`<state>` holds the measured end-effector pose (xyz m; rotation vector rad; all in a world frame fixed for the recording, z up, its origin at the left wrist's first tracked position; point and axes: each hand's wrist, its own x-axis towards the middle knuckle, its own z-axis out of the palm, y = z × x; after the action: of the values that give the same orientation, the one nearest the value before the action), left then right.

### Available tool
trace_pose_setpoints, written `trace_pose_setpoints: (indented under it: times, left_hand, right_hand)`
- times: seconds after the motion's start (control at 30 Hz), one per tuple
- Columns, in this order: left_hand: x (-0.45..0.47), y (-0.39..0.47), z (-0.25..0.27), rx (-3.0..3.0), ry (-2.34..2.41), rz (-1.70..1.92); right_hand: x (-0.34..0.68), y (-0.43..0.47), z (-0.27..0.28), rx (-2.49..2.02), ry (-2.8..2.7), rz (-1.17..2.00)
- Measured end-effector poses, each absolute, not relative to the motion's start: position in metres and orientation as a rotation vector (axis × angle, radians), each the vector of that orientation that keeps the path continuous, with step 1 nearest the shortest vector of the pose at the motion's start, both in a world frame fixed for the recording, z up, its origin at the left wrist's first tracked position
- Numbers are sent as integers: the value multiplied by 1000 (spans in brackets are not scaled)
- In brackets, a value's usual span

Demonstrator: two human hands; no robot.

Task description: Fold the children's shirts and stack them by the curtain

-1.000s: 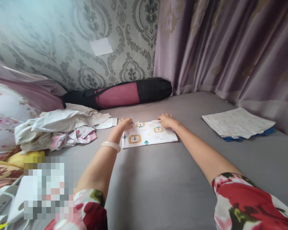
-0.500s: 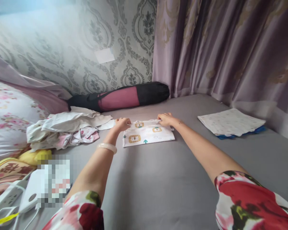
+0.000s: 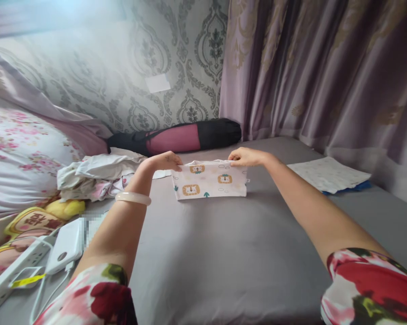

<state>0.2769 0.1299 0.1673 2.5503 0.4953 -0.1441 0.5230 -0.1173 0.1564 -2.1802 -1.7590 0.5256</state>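
Observation:
A folded white cloth (image 3: 210,185) printed with yellow lion faces and small green plants stands nearly upright at the middle of the bed. My left hand (image 3: 166,160) pinches its upper left corner, and my right hand (image 3: 246,156) grips the top edge near the right corner. The cloth's lower edge is at or just above the grey sheet (image 3: 203,262); I cannot tell which. A small tag shows on its right side. Whether it is one garment or a plain cloth cannot be made out.
Crumpled light clothes (image 3: 98,174) lie at the left, beside a floral pillow (image 3: 24,158). A flat folded cloth (image 3: 328,175) rests on something blue at the right. A black and pink roll bag (image 3: 176,137) lies along the wall. A white power strip (image 3: 14,275) and power bank (image 3: 66,243) are at lower left.
Both hands have raised the cloth's top edge, so it has gone from lying back on the sheet to nearly upright. The camera view has shifted slightly.

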Motion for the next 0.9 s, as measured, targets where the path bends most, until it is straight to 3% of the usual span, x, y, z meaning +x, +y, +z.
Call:
trace_pose_setpoints:
  times: [0.17, 0.4, 0.53, 0.9]
  left_hand:
    - [278, 128, 187, 2593, 536, -75]
    - [292, 116, 170, 2931, 861, 438]
    - [291, 108, 143, 2975, 862, 641]
    - [248, 79, 88, 2955, 670, 610]
  right_hand:
    - [532, -121, 169, -2154, -1726, 448]
    - [526, -115, 157, -2282, -1587, -173]
    - [523, -113, 134, -2287, -1600, -372]
    - [503, -151, 83, -2204, -1752, -330]
